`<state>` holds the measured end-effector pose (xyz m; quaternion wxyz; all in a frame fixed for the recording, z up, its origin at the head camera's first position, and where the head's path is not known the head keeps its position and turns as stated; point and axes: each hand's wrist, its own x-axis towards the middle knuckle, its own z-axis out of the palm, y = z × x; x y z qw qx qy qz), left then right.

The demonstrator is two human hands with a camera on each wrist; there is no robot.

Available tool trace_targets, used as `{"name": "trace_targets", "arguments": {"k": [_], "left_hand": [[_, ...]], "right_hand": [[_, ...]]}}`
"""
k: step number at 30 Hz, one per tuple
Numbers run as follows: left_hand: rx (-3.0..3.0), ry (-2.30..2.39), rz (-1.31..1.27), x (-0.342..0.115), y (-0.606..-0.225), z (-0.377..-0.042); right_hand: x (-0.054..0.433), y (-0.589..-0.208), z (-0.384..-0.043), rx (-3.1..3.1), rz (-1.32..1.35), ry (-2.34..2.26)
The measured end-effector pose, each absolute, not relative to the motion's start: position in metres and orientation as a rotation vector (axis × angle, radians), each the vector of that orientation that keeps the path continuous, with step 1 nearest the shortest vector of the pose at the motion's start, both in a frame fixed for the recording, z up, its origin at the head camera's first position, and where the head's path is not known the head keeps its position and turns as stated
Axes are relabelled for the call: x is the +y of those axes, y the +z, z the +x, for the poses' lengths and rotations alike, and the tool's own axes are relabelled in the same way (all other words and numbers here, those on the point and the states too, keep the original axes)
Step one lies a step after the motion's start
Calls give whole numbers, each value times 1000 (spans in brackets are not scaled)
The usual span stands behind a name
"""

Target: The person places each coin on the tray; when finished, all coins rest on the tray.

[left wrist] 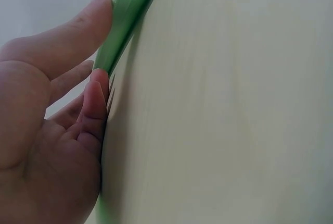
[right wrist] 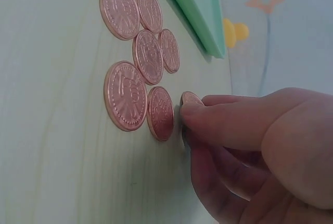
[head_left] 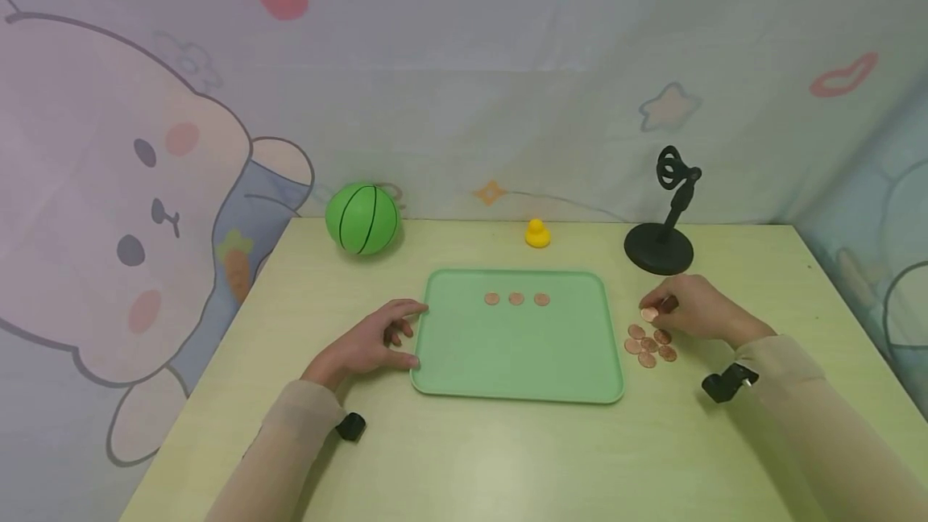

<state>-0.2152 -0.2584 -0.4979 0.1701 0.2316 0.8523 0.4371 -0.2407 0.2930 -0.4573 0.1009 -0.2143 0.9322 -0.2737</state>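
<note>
A copper-coloured coin (head_left: 649, 314) is pinched between the thumb and fingers of my right hand (head_left: 692, 308), just off the table in the right wrist view. Beside it several more coins (right wrist: 148, 57) lie flat in a close cluster. To their left is a light green tray (head_left: 518, 357), with 3 coins (head_left: 516, 299) in a row near its far rim. My left hand (head_left: 370, 342) rests at the tray's left edge. Its thumb (left wrist: 78, 36) touches the green rim (left wrist: 122, 21) in the left wrist view, and the fingers are loosely bent, holding nothing.
Behind the tray stand a green ball (head_left: 362, 218) at the left and a yellow toy duck (head_left: 537, 234) near the middle. A black stand (head_left: 660, 248) with a clip on top is behind my right hand. A printed cloth (head_left: 449, 103) hangs at the table's back edge.
</note>
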Motion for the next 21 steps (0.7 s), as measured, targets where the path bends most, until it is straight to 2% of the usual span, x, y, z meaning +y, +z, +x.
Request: {"name": "trace_targets", "arguments": {"k": [21], "left_hand": [[2420,1241,660,-258,-498,-216]], "right_hand": [[291,-454,-242,2817,-643,-802]]}}
